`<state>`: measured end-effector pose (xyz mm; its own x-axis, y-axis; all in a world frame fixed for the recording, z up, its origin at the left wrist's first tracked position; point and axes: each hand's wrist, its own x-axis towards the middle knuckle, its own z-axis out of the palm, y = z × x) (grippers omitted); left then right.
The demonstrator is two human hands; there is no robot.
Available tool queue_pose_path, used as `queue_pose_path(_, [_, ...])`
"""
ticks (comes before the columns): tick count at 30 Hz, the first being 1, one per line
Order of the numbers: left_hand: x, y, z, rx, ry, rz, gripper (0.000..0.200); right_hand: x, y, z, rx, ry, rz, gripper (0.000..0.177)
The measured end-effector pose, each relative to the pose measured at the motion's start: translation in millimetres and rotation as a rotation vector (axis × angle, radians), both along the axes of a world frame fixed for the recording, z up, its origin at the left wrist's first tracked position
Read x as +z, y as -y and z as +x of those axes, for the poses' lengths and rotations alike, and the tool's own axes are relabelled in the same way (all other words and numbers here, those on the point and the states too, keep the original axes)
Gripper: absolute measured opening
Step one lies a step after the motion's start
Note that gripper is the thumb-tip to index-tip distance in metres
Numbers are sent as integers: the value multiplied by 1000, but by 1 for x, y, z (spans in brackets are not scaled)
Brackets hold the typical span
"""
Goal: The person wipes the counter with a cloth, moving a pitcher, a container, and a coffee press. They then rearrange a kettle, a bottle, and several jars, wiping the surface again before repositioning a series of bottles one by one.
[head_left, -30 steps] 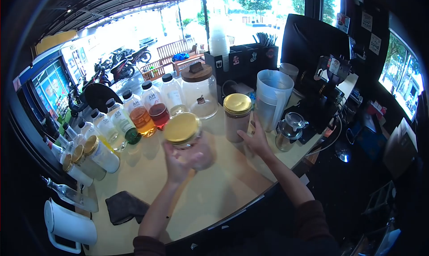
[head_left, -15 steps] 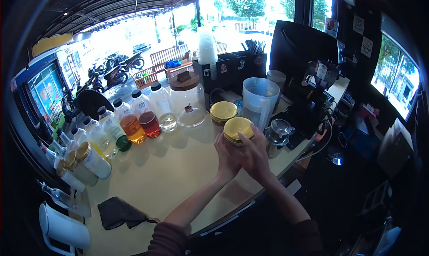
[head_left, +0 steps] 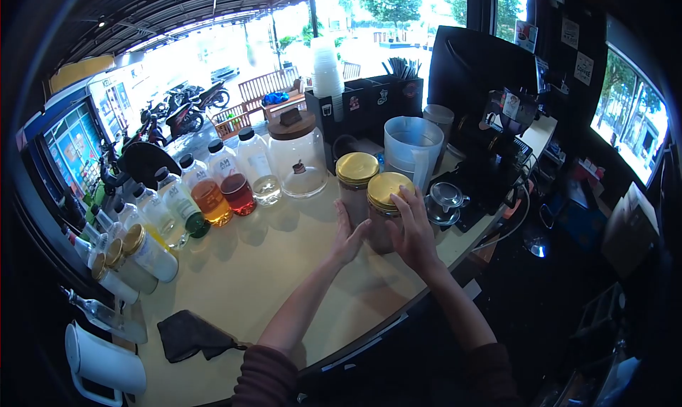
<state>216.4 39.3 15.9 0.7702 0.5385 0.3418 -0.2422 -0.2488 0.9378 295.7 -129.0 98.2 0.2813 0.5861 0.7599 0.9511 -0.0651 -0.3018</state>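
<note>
Nearest you, a dark cloth [head_left: 192, 336] is lying on the table [head_left: 249, 282], well apart from your hands. Your left hand [head_left: 348, 238] is spreading its fingers, its grip released, beside the jars; I cannot tell whether it is touching either. Your right hand [head_left: 413, 233] is resting against the front jar [head_left: 381, 229], fingertips at the gold lid's edge; I cannot tell whether that grip is clasping it. The front jar is standing upright on the table between your hands. For good handling, you should be steadying it by its body rather than its lid, keeping its base flat and your right knuckles clear of the small glass pot [head_left: 446, 199]. Just beyond, the back jar [head_left: 352, 197] is standing close, so you should be avoiding glass knocking glass. Farther off, the pitcher [head_left: 406, 144] and the dome jar [head_left: 302, 167] are standing.
</note>
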Motion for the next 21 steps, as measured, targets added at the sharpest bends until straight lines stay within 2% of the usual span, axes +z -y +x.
queue_pose_path(1, [9, 3, -8, 19, -83, 39, 102, 2, 1, -3, 10, 1, 1, 56])
queue_pose_path(3, [29, 8, -30, 73, -160, 78, 101, 9, 2, -15, -187, 116, -31, 55])
queue_pose_path(4, [37, 9, -45, 84, -256, 192, 101, 10, 1, -21, -151, 122, -24, 55])
queue_pose_path(5, [44, 9, -64, 104, -359, 301, 101, 10, -1, -27, -107, 159, 35, 57])
queue_pose_path(6, [51, 7, -87, 157, -363, 296, 101, 12, -5, -36, -56, 191, 96, 58])
queue_pose_path(7, [56, 6, -113, 118, -365, 344, 98, 18, -10, -51, 14, 208, 181, 40])
queue_pose_path(8, [60, 5, -139, 80, -373, 390, 96, 13, -21, -60, 72, 199, 189, 40])
queue_pose_path(10, [68, 1, -192, 199, -396, 402, 91, 6, -46, -82, 390, 128, 148, 20])
queue_pose_path(12, [75, 0, -243, 359, -231, 295, 83, 6, -78, -119, 490, 87, 169, 15])
queue_pose_path(13, [74, -4, -267, 403, -236, 291, 83, 1, -95, -136, 581, -40, 52, 16])
queue_pose_path(14, [69, -9, -291, 537, -175, 247, 75, -4, -113, -153, 666, -163, -72, 18])
queue_pose_path(15, [64, -15, -315, 666, -111, 205, 68, -9, -134, -170, 736, -144, -128, 24])
queue_pose_path(16, [56, -23, -338, 698, -114, 204, 68, -13, -154, -190, 767, -142, -131, 24])
queue_pose_path(18, [40, -37, -380, 890, 116, 138, 57, -21, -192, -234, 914, -230, -283, 39])
queue_pose_path(20, [35, -43, -414, 988, 149, 89, 54, -38, -243, -275, 1040, -315, -360, 62])
queue_pose_path(21, [32, -47, -428, 1066, 186, 44, 52, -42, -266, -297, 1053, -315, -363, 62])
